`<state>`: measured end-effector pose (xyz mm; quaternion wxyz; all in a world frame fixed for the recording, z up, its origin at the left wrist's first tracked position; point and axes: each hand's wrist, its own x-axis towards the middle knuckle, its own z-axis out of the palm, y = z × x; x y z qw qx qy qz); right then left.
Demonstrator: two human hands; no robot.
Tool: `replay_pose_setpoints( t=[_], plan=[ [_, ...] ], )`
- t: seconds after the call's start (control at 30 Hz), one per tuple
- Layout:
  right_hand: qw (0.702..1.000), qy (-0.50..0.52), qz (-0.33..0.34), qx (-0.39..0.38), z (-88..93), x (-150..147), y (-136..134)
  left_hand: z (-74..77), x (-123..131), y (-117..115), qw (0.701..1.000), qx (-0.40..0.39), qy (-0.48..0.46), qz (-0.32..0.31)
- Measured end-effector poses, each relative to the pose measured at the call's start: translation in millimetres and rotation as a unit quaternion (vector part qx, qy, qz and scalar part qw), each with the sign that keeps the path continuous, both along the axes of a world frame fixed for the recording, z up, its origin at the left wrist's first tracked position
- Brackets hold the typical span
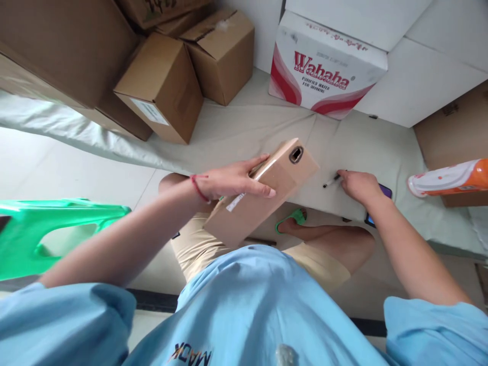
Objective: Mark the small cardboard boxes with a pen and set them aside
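Note:
My left hand (pixel 240 180) grips a flat brown cardboard box (pixel 263 203) by its edge, thumb over the face and fingers behind. The box is tilted above my lap; a dark-rimmed hole shows near its upper end, and a white label sits partly under my hand. On the right, my right hand (pixel 358 187) is closed on a black pen (pixel 330 182) at the pale cloth surface, its clear and dark end sticking out to the left. Under my right wrist lies a phone (pixel 386 191), partly covered by the forearm.
Several brown cartons (pixel 163 84) are stacked at the back left. A white and red water carton (pixel 324 68) stands at the back. To the right is an orange and white cylindrical package (pixel 450 178). A green plastic stool (pixel 76 213) stands at left, beside the cloth-covered surface (pixel 244 122).

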<state>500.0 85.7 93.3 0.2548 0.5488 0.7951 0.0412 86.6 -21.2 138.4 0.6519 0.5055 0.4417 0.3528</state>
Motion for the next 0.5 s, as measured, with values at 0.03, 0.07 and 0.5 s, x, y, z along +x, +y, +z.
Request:
replay_pose_setpoints(
  t=[0.03,0.07,0.5],
  plan=[
    [1.000,-0.001,0.006,-0.002,0.4,0.8,-0.6,-0.4,-3.2,13.3,0.997,-0.016,0.035,-0.065],
    [1.000,-0.001,0.011,-0.002,0.6,1.1,-1.3,-1.2,-5.3,27.9,0.990,-0.018,0.063,-0.121],
    [0.974,0.182,-0.068,0.120,4.4,7.5,-15.3,44.5,35.6,67.5,0.783,0.259,0.552,-0.121]
  ],
)
